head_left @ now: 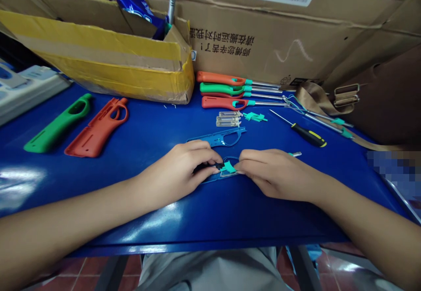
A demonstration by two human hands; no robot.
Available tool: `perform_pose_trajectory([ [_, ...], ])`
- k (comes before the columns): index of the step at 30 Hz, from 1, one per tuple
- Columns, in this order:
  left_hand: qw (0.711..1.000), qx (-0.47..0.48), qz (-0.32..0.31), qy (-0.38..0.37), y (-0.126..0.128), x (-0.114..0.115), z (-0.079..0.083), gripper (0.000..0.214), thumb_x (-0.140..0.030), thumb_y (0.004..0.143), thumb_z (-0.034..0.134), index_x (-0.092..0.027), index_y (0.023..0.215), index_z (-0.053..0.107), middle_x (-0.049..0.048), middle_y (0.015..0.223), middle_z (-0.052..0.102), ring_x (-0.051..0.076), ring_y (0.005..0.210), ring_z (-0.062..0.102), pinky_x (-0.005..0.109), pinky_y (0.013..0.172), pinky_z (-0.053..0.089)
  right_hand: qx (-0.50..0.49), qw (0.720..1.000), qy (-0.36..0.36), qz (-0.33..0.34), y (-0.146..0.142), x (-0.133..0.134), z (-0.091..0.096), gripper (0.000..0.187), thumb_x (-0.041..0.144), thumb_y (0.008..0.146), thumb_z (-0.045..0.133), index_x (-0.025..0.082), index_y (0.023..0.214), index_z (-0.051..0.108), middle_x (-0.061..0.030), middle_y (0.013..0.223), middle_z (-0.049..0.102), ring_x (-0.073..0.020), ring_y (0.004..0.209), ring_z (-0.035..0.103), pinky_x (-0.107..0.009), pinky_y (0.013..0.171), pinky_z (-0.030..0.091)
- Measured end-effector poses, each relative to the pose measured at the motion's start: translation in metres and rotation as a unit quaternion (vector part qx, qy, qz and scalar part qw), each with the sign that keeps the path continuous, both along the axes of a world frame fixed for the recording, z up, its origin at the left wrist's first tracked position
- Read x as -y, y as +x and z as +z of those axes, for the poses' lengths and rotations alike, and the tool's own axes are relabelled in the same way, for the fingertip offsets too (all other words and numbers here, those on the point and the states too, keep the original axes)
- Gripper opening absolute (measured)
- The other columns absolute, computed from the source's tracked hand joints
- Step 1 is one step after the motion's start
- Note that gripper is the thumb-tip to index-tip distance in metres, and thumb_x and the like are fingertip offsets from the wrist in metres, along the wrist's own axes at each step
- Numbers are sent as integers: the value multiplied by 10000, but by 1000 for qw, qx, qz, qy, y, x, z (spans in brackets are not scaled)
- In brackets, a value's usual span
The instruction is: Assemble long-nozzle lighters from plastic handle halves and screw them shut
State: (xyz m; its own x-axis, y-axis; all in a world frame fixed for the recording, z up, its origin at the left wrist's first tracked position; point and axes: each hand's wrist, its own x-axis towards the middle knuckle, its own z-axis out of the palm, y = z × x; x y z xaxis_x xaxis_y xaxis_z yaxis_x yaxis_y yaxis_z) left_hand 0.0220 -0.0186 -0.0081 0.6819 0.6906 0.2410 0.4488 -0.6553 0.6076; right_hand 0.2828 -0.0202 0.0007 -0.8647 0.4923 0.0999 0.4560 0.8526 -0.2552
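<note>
A blue lighter half-shell (210, 179) lies on the table between my hands, with a teal trigger piece (228, 167) in it. My left hand (187, 166) is closed at the shell's left part, thumb and forefinger pinching a small black part (218, 165) beside the trigger. My right hand (272, 172) is closed too, its fingertips at the right end of the trigger; they hide what lies beneath them. Just behind my hands rests the other blue half-shell (215, 139). A short metal tip (297, 154) shows past my right hand.
Assembled lighters (223, 102), clear fuel tanks (228, 119), spare teal triggers (255, 116) and a screwdriver (309, 135) lie behind. Green (54, 131) and red (94, 135) shells are at left. A taped carton (131, 74) stands at the back; a strap (312, 98) lies right.
</note>
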Motion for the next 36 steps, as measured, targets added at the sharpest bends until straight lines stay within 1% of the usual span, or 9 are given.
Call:
perform_pose_trajectory([
  [4, 1000, 11, 0, -2, 0, 1, -1, 142, -90, 926, 677, -139, 1059, 688, 30, 977, 709, 138, 882, 680, 230, 820, 543, -12, 999, -31, -15, 1, 0, -3, 267, 164, 1033, 421, 149, 1003, 685, -47, 901, 586, -140, 719, 513, -267, 630, 390],
  [7, 999, -2, -21, 43, -1, 1, -2, 225, -105, 967, 622, -153, 1177, 687, 43, 1001, 695, 157, 923, 665, 256, 841, 540, -30, 996, -73, -34, 1, 0, -4, 257, 204, 1049, 442, 164, 1015, 693, -49, 926, 609, -138, 768, 556, -265, 674, 418],
  [11, 992, -40, -55, 104, -5, 0, -4, 339, -136, 1025, 512, -210, 1311, 679, 50, 942, 651, 172, 879, 630, 279, 790, 539, -108, 984, -129, -57, -2, -1, -1, 188, 199, 1024, 526, 178, 974, 706, -37, 906, 635, -122, 779, 585, -245, 698, 438],
  [18, 951, -182, -90, 231, -7, 1, 1, 355, -192, 1028, 500, -216, 1333, 681, 104, 1036, 666, 233, 899, 618, 359, 787, 521, -167, 960, -191, -116, -10, -3, -1, 130, 160, 938, 655, 163, 845, 746, 3, 777, 613, -67, 585, 475, -219, 552, 362],
  [23, 937, -211, -102, 259, -6, 4, 9, 342, -260, 1047, 472, -191, 1304, 686, 108, 1065, 686, 257, 944, 619, 376, 763, 486, -189, 934, -241, -182, -13, -5, -3, 127, 193, 876, 738, 157, 754, 730, 34, 686, 559, -60, 535, 406, -220, 508, 325],
  [27, 942, -208, -102, 241, -6, 4, 11, 355, -289, 1053, 464, -198, 1337, 656, 111, 1150, 683, 264, 998, 629, 398, 806, 490, -192, 936, -235, -180, -11, -7, -3, 135, 217, 861, 761, 154, 751, 716, 33, 691, 556, -63, 551, 424, -213, 521, 350],
  [30, 942, -211, -105, 240, -6, 3, 10, 347, -270, 1056, 462, -195, 1332, 658, 110, 1161, 682, 263, 1008, 630, 396, 808, 496, -186, 951, -203, -141, -6, -6, -1, 92, 241, 902, 728, 161, 860, 708, 12, 778, 588, -74, 596, 466, -213, 566, 402],
  [33, 942, -210, -103, 240, -6, 3, 10, 340, -269, 1058, 460, -197, 1317, 668, 112, 1153, 683, 262, 1011, 629, 395, 810, 503, -130, 977, -156, -68, -1, -3, 0, 103, 243, 955, 666, 194, 1045, 671, -33, 988, 634, -113, 777, 582, -239, 713, 478],
  [36, 941, -207, -102, 246, -6, 2, 10, 324, -254, 1053, 471, -198, 1288, 687, 118, 1141, 688, 256, 997, 632, 391, 817, 515, -49, 993, -103, -40, -1, 1, 0, 152, 255, 1003, 589, 225, 1145, 633, -60, 1140, 628, -159, 940, 626, -280, 779, 493],
])
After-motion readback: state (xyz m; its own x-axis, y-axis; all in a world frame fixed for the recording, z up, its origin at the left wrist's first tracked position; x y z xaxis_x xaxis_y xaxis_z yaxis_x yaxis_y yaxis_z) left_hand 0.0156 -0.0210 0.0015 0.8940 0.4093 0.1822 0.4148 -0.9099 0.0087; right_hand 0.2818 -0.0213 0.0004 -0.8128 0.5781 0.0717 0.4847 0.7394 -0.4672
